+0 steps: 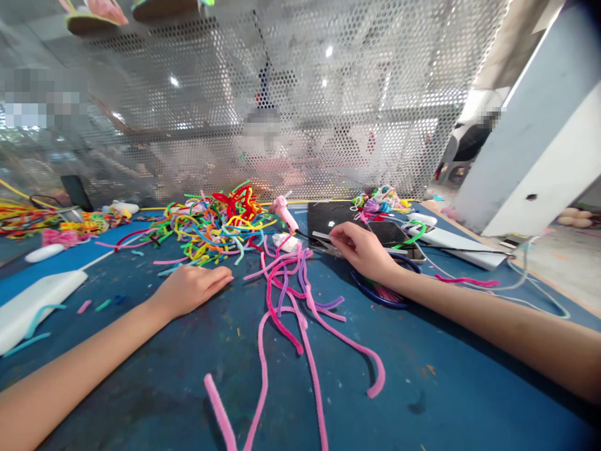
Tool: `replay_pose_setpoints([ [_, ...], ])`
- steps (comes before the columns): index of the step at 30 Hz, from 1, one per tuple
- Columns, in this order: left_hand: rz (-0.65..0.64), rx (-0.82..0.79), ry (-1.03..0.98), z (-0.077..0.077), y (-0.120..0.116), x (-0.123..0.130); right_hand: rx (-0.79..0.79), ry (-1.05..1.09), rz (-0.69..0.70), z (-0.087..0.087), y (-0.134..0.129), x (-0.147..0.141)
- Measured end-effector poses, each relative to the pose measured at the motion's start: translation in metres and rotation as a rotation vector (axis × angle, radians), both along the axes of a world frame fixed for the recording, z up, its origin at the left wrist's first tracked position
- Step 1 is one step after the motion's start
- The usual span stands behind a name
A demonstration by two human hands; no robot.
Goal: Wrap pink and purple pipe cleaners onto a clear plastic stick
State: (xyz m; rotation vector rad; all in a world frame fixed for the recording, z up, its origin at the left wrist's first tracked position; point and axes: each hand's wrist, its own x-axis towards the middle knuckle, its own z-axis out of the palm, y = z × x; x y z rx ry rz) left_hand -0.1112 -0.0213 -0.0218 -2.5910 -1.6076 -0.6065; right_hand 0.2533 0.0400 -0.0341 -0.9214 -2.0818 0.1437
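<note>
Right grip [365,252] has curled fingers; left grip [193,290] lies on the counter [432,407], fingers together. Whether either holds anything, I cannot tell. Pink pipe cleaners [303,322] lie between them.

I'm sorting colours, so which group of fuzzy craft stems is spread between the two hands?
The loose pink and purple fuzzy stems on the blue tabletop; the other groups are dense multicoloured tangles lying farther back.

A craft workshop: specked desk [399,394] beneath the fingers [220,279], heaped pipe cleaners [206,228] beyond the left ones, glue gun [286,215] and perforated metal screen [310,150] farther off.
</note>
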Motion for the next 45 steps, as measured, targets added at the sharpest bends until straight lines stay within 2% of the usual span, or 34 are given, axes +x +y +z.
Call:
replay_pose_setpoints([
  [3, -0.044, 0.007, 0.151, -0.001, -0.001, 0.0, -0.002, -0.006, 0.004, 0.0, -0.001, 0.0],
  [5, -0.04, -0.063, 0.034, 0.004, -0.004, 0.003, -0.005, -0.006, 0.003, 0.0, -0.002, 0.0],
  [6, -0.028, -0.159, -0.079, 0.009, -0.006, 0.004, -0.007, -0.006, 0.003, 0.0, -0.002, 0.0],
  [8, -0.028, -0.506, -0.334, 0.024, -0.013, 0.005, -0.01, -0.005, 0.005, 0.0, -0.003, -0.001],
  [10, -0.138, -1.002, -0.483, 0.043, -0.02, 0.003, -0.015, -0.005, 0.009, 0.0, -0.002, -0.001],
  [12, -0.262, -1.434, -0.382, 0.059, -0.025, 0.0, -0.018, -0.005, 0.01, 0.0, -0.002, -0.001],
  [13, -0.289, -1.505, -0.36, 0.064, -0.025, -0.001, -0.018, -0.005, 0.009, 0.0, -0.002, -0.001],
  [14, -0.282, -1.493, -0.365, 0.067, -0.023, -0.001, -0.019, -0.006, 0.008, 0.001, -0.002, -0.001],
  [15, -0.242, -1.402, -0.41, 0.068, -0.02, 0.001, -0.02, -0.006, 0.006, 0.001, -0.002, -0.001],
  [18, -0.024, -0.926, -0.518, 0.061, -0.001, 0.017, -0.028, -0.01, 0.006, 0.001, -0.002, -0.002],
  [20, 0.063, -0.687, -0.429, 0.057, 0.013, 0.031, -0.029, -0.017, 0.008, 0.002, -0.003, -0.002],
  [22, 0.066, -0.544, -0.302, 0.054, 0.025, 0.045, -0.021, -0.027, 0.008, 0.002, -0.003, -0.002],
  [26, -0.057, -0.476, 0.028, 0.049, 0.032, 0.062, 0.004, -0.044, 0.003, 0.003, -0.004, -0.002],
  [29, -0.031, -0.457, 0.05, 0.045, 0.031, 0.061, 0.019, -0.048, 0.012, 0.003, -0.004, -0.001],
  [33, 0.064, -0.522, -0.312, 0.053, 0.031, 0.051, 0.022, -0.052, 0.02, 0.003, -0.004, -0.001],
  [36, 0.088, -0.478, -0.632, 0.062, 0.032, 0.043, 0.01, -0.054, 0.02, 0.003, -0.004, 0.0],
  [38, 0.106, -0.458, -0.765, 0.063, 0.034, 0.04, 0.005, -0.053, 0.017, 0.003, -0.004, -0.001],
  [41, 0.102, -0.436, -0.857, 0.051, 0.037, 0.038, 0.004, -0.056, 0.016, 0.003, -0.004, -0.001],
  [45, -0.036, -0.367, -1.083, 0.021, 0.032, 0.041, 0.012, -0.055, 0.018, 0.003, -0.004, -0.002],
])
